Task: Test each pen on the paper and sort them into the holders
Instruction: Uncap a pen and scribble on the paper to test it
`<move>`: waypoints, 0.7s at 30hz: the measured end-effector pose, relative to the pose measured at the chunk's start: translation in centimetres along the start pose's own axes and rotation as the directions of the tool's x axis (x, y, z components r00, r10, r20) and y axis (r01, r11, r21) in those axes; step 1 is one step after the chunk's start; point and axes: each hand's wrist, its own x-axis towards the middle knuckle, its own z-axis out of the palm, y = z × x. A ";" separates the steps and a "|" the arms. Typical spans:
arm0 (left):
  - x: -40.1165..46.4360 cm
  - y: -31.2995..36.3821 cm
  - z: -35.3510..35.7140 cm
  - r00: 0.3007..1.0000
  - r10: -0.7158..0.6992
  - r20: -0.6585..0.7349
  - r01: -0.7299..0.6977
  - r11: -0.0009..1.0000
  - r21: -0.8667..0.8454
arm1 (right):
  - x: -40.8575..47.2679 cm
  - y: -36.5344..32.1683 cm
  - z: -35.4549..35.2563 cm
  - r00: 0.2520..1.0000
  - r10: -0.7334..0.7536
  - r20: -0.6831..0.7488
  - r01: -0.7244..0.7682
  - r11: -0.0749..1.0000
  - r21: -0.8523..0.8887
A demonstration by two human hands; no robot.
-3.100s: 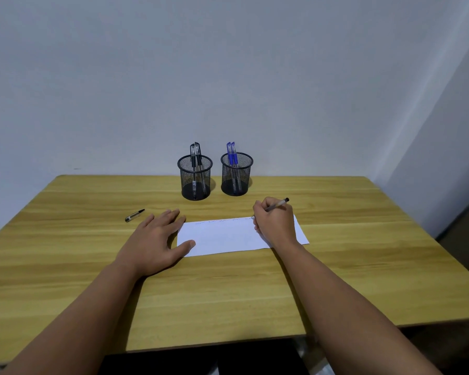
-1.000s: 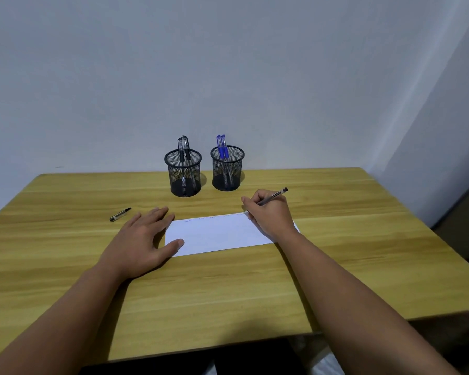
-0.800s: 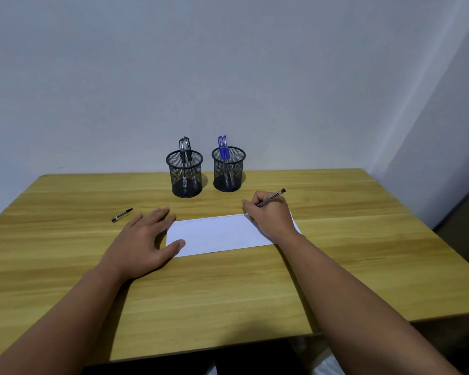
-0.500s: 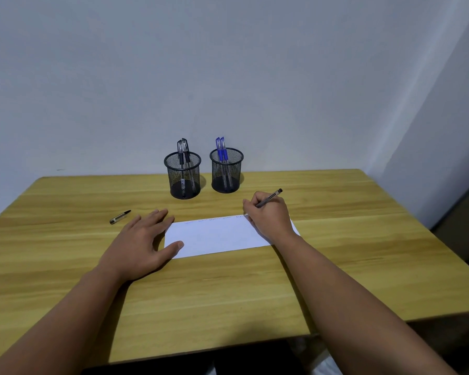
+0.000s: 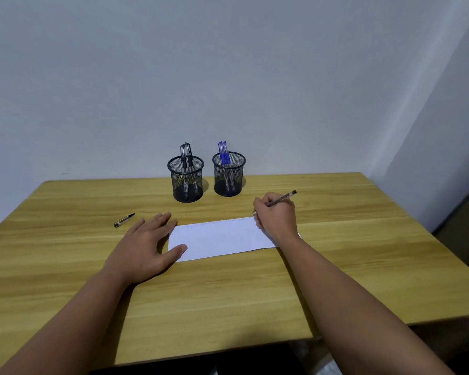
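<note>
- Right hand [image 5: 278,216] gripping a black-capped pen [image 5: 282,197] in a writing grip, tip down at the far right corner of the paper [image 5: 222,238], ready to test ink.
- Left hand [image 5: 146,246] flat and open, thumb pinning the paper's left edge against sliding.
- Faint scribbles along the top edge.
- Beyond: left mesh holder [image 5: 186,180] with black pens, right mesh holder [image 5: 228,174] with blue.
- Loose pen cap [image 5: 123,220] lying on the surface [image 5: 363,253], well left; nothing blocking either holder.

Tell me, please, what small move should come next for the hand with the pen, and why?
Probably lift the right hand and carry its pen to a holder: marks already line the paper's top edge. Likely the left holder with black-capped pens, though ink colour is unclear.
</note>
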 end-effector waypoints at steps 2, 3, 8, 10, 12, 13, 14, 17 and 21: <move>-0.1 0.0 -0.1 1.000 -0.003 -0.003 0.003 1.000 -0.003 | 0.2 -0.3 -0.3 0.999 0.043 -0.013 -0.041 0.992 0.121; -0.1 0.0 -0.1 1.000 -0.004 -0.003 0.004 1.000 -0.002 | 0.2 -0.4 -0.4 0.998 0.061 -0.015 -0.058 0.985 0.163; -0.1 0.1 -0.1 1.000 -0.001 -0.010 0.001 1.000 -0.009 | 0.5 -0.7 -0.7 0.995 0.090 -0.036 -0.077 0.963 0.260; -0.1 0.1 -0.1 1.000 0.002 -0.012 -0.002 1.000 -0.011 | 0.5 -1.0 -0.8 0.994 0.073 -0.082 -0.050 0.964 0.260; 0.0 0.1 -0.1 1.000 0.003 -0.008 -0.003 1.000 -0.005 | 0.5 -1.2 -1.0 0.991 0.071 -0.117 -0.036 0.960 0.279; 0.0 0.1 -0.1 1.000 0.003 -0.007 -0.003 1.000 -0.005 | 0.5 -1.3 -1.1 0.990 0.076 -0.117 -0.038 0.955 0.295; 0.0 0.1 -0.1 1.000 0.003 -0.008 -0.003 1.000 -0.007 | 0.5 -1.4 -1.3 0.991 0.083 -0.108 -0.046 0.950 0.309; 0.0 0.0 -0.1 1.000 0.004 -0.002 -0.004 1.000 0.003 | 0.5 -1.5 -1.6 0.992 0.119 -0.051 -0.096 0.939 0.330; -0.1 0.2 -0.3 1.000 -0.002 0.002 0.002 1.000 -0.002 | 0.5 -2.4 -1.8 0.980 0.196 0.041 -0.196 0.898 0.395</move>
